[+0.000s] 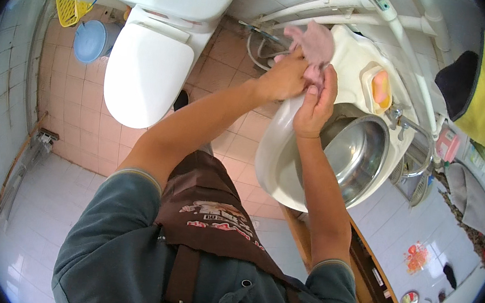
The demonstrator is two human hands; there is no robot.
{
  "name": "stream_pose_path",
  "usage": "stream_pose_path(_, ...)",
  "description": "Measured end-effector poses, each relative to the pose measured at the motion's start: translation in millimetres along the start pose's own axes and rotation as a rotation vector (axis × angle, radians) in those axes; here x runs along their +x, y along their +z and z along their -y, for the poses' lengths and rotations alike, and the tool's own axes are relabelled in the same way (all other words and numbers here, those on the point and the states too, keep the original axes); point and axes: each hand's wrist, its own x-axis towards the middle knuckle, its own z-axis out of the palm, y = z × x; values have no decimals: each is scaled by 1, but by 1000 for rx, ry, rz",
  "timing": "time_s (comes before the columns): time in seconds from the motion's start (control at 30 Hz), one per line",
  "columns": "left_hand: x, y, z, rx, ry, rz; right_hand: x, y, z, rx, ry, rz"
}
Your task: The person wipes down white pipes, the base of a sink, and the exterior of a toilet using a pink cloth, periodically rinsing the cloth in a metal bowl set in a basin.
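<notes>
A crumpled pink cloth (318, 44) is bunched between my two hands above the edge of a white washbasin (269, 154). My left hand (283, 76) has its fingers closed around the cloth, seen from the back of the hand. Close against it, my right hand (317, 106) pinches the cloth's lower end between thumb and fingers. The loose upper part of the cloth sticks up past both hands and looks slightly blurred. Below my right hand, a shiny metal bowl (352, 158) sits tilted inside the basin.
Right of my hands are a soap dish (369, 87) with orange soap and a metal faucet (399, 117). White pipes (349, 18) run along the wall. A closed toilet (149, 70) stands left, beside a blue-lidded bucket (90, 42). A wooden cabinet (380, 294) is lower right.
</notes>
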Motion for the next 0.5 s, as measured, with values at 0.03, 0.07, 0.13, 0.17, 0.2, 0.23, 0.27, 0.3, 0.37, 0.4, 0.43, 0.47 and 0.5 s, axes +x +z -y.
stream_pose_path(0.03,-17,3,-8,1,60,-37,-1,-4,0,-46,-31,9)
stream_pose_path(0.07,-39,3,-11,-35,86,-113,0,-6,0,-87,-68,14)
stream_pose_path(0.13,-67,-10,-30,-459,-292,21,3,-6,3,-137,-98,27)
stream_pose_path(0.17,-77,-18,-33,-669,-488,89,2,-6,3,-144,-91,32)
stream_pose_path(0.2,-87,-27,-19,-808,-544,70,4,-5,6,-149,-97,39)
stream_pose_path(0.23,-97,-32,6,-949,-598,50,5,-4,9,-155,-103,48)
stream_pose_path(0.27,-104,-34,20,-1090,-654,28,7,-1,11,-172,-133,45)
stream_pose_path(0.3,-102,-38,13,-1226,-708,-82,6,-3,9,-196,-132,55)
stream_pose_path(0.37,-90,-57,-20,-1486,-813,-315,2,-6,4,-241,-128,75)
stream_pose_path(0.4,-86,-67,-35,-1477,-810,-327,2,-4,7,-202,-108,47)
stream_pose_path(0.43,-89,-69,-35,-1536,-785,-307,2,-4,6,-206,-129,55)
stream_pose_path(0.47,-93,-71,-33,-1594,-760,-285,3,-6,3,-210,-149,62)
stream_pose_path(0.5,-94,-75,-36,-1651,-734,-260,3,-6,1,-215,-170,66)
